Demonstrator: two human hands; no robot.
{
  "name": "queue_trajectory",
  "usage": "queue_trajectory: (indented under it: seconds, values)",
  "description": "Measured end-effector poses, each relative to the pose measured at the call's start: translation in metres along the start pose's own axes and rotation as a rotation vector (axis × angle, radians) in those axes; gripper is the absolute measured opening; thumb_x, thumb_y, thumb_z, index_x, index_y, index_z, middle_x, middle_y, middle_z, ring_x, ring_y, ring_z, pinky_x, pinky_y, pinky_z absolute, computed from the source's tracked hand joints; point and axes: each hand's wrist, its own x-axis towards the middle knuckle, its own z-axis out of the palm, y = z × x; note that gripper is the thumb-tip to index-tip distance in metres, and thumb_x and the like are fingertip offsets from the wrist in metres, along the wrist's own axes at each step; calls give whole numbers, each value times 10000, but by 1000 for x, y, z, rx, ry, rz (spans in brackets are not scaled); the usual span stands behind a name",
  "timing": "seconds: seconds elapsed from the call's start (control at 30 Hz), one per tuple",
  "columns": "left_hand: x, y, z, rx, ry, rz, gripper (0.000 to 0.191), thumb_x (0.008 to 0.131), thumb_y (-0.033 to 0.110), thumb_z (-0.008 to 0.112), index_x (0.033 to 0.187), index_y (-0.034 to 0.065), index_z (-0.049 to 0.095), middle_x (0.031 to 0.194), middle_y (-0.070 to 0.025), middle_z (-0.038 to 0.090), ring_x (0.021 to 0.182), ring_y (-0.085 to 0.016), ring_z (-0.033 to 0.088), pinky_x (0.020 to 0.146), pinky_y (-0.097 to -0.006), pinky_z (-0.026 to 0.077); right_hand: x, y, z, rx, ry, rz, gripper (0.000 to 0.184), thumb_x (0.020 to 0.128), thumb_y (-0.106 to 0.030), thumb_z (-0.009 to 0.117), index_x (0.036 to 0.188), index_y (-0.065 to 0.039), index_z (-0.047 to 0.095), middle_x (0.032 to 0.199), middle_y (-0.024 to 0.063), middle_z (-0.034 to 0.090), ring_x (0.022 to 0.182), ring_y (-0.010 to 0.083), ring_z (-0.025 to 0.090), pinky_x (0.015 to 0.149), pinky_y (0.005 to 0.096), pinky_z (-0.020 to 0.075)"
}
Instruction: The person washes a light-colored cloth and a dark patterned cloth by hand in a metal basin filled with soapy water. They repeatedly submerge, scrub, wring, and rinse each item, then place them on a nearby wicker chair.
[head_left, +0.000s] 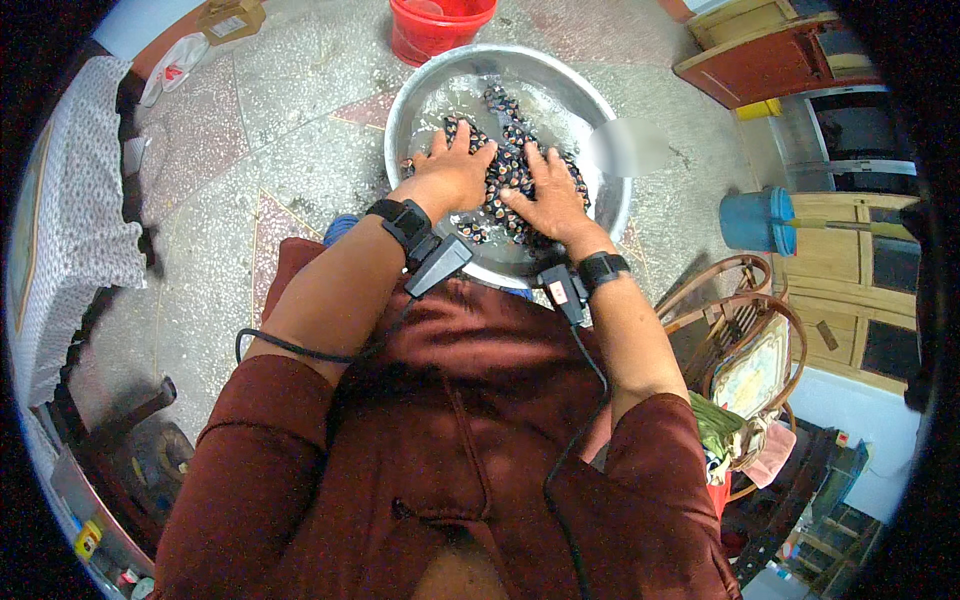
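Note:
A large round metal basin (395, 142) stands on the floor before me, with water in it. Dark patterned cloth (510, 176) lies wet and bunched in the basin, one part stretching towards the far rim. My left hand (454, 171) rests on the left part of the cloth, palm down, fingers spread. On the right part lies my right hand (553, 196), also palm down with its fingers apart. Neither hand is closed around the cloth. Black straps with small devices and cables sit on both wrists.
Beyond the basin stands a red plastic bucket (431, 34). To the right are a blue bucket (757, 220), a curved-frame chair (739, 322) and wooden cabinets (832, 262). A cloth-covered table (82, 225) is at the left. A cardboard box (229, 21) and a white bag (176, 66) lie at the far left.

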Motion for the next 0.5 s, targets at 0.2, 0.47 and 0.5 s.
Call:
queue_trajectory:
  seconds: [0.2, 0.47, 0.5]
  values:
    - [9, 4, 13, 9, -93, 8, 831, 820, 281, 651, 1506, 266, 182, 1571, -149, 101, 1414, -421, 174, 1088, -625, 209, 19, -14, 7, -148, -390, 187, 895, 788, -653, 571, 1500, -238, 221, 1551, 204, 149, 1428, 400, 146, 1070, 664, 186]
    - [15, 2, 15, 37, -100, 24, 852, 774, 288, 682, 1493, 253, 227, 1551, -148, 180, 1389, -435, 235, 1091, -638, 189, 36, 1, -4, 91, -623, 29, 926, 794, -588, 602, 1507, -167, 187, 1419, 259, 402, 1317, 393, 387, 1091, 445, 312]
    - [14, 1, 14, 21, -109, 32, 854, 772, 293, 686, 1493, 254, 229, 1549, -149, 186, 1389, -437, 232, 1091, -640, 185, 29, 4, -9, 69, -436, -17, 926, 773, -545, 667, 1478, -103, 263, 1400, 254, 433, 1291, 365, 432, 1085, 376, 323]
